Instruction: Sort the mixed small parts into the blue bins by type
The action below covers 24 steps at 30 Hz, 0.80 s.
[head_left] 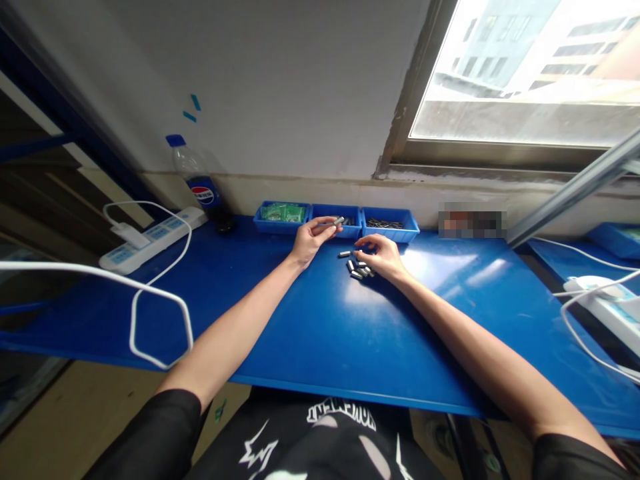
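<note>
My left hand [311,241] is closed in a pinch on a small silver cylinder [339,221], held up just in front of the middle blue bin [350,233]. To its right, my right hand [381,256] hovers low over the table with thumb and index finger curled but apart. Under and beside its fingertips lies a loose pile of small silver-and-black cylinders [357,274]. One more cylinder [345,254] lies slightly apart, toward my left hand. The palm of my right hand hides part of the pile. More grey pieces show inside the middle bin, partly covered by my left fingers.
Along the wall, the left bin [273,228] holds green packets and the right bin [400,235] holds thin dark metal pieces. A cola bottle [205,190] stands at the back left, beside a power strip [150,240] with a looping white cable [187,313]. Another white strip [607,307] sits far right.
</note>
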{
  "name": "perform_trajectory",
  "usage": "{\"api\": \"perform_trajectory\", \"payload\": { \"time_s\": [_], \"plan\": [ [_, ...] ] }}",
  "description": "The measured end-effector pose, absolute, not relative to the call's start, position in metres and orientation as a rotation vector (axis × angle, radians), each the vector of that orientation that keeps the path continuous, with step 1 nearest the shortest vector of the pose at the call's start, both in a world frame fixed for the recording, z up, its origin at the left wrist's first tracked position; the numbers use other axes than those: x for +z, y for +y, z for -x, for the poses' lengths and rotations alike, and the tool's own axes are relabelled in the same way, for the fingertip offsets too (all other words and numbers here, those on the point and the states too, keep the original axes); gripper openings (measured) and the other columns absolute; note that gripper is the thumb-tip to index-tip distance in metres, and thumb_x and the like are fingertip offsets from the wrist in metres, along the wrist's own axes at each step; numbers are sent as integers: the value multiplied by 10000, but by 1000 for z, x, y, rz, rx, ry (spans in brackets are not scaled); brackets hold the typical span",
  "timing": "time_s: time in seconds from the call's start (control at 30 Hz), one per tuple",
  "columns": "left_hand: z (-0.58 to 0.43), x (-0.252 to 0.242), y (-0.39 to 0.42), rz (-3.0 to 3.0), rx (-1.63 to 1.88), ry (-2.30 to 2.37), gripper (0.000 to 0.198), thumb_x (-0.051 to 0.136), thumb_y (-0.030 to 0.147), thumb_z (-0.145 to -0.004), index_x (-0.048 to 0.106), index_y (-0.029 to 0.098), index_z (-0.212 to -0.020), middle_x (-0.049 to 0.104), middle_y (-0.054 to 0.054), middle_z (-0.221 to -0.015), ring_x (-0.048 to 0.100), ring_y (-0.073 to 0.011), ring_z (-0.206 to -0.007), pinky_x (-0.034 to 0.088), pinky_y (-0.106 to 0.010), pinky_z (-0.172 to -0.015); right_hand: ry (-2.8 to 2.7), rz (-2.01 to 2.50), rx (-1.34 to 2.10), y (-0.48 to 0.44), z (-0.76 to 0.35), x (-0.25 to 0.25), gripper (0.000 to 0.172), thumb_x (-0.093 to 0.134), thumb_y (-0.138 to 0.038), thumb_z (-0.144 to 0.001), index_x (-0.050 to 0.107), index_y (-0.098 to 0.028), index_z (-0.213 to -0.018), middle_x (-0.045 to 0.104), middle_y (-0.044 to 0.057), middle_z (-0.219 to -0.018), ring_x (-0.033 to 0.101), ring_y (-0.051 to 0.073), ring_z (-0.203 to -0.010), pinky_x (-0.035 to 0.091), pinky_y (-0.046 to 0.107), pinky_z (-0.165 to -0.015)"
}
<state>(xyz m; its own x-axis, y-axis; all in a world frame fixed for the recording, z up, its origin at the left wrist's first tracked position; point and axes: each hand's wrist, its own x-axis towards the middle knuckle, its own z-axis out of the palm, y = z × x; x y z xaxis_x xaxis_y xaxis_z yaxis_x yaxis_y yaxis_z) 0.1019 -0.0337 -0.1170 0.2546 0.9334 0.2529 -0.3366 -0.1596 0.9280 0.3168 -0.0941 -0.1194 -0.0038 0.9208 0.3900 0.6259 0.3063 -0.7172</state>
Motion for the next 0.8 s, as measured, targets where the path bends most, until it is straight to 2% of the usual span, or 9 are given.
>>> {"api": "perform_trajectory", "payload": {
  "time_s": [0.1, 0.2, 0.3, 0.43, 0.57, 0.7, 0.8],
  "plan": [
    [-104, -117, -36, -1210, 1244, 611, 535, 898, 360, -716, 733, 165, -1187, 769, -142, -1221, 710, -299, -1206, 542, -445, -1069, -1705, 1472, 398, -91, -317, -124, 219, 780, -356, -743, 809, -244, -929, 761, 50, -923, 655, 236, -815, 535, 376, -815],
    [-103, -118, -38, -1192, 1197, 598, 485, 889, 325, -713, 755, 157, -1148, 769, -144, -1218, 700, -302, -1223, 525, -451, -1092, -1667, 1505, 363, -89, -319, -129, 233, 789, -436, -771, 815, -241, -896, 744, 57, -873, 644, 225, -745, 539, 371, -770],
    [-100, -118, -39, -1187, 1154, 600, 374, 858, 318, -736, 783, 149, -1062, 791, -131, -1137, 729, -286, -1154, 527, -452, -1083, -1673, 1529, 321, -90, -321, -130, 272, 779, -485, -804, 815, -221, -858, 732, 68, -850, 630, 219, -705, 538, 377, -758],
    [-100, -118, -40, -1238, 1110, 622, 285, 839, 315, -744, 795, 139, -964, 805, -109, -1023, 765, -242, -984, 549, -434, -1030, -1729, 1606, 177, -95, -322, -126, 351, 759, -532, -837, 812, -189, -887, 711, 103, -881, 638, 247, -752, 524, 396, -772],
    [-101, -118, -42, -1348, 1055, 641, 269, 836, 328, -747, 802, 134, -930, 803, -101, -950, 758, -221, -888, 574, -400, -948, -1784, 1642, 136, -99, -319, -126, 282, 705, -464, -898, 779, -198, -840, 699, 107, -848, 626, 256, -759, 495, 396, -749],
    [-101, -117, -44, -1412, 1023, 670, 256, 816, 339, -770, 803, 136, -926, 801, -104, -933, 751, -220, -881, 576, -381, -912, -1638, 1575, 265, -96, -317, -128, 294, 686, -500, -906, 724, -221, -820, 718, 82, -834, 616, 232, -722, 506, 381, -733],
    [-100, -115, -45, -1414, 1022, 672, 248, 808, 339, -775, 804, 142, -926, 800, -101, -939, 746, -217, -880, 574, -379, -910, -1388, 1440, 513, -91, -320, -127, 376, 759, -598, -822, 719, -229, -881, 745, 63, -839, 658, 223, -711, 554, 371, -718]
  ]
}}
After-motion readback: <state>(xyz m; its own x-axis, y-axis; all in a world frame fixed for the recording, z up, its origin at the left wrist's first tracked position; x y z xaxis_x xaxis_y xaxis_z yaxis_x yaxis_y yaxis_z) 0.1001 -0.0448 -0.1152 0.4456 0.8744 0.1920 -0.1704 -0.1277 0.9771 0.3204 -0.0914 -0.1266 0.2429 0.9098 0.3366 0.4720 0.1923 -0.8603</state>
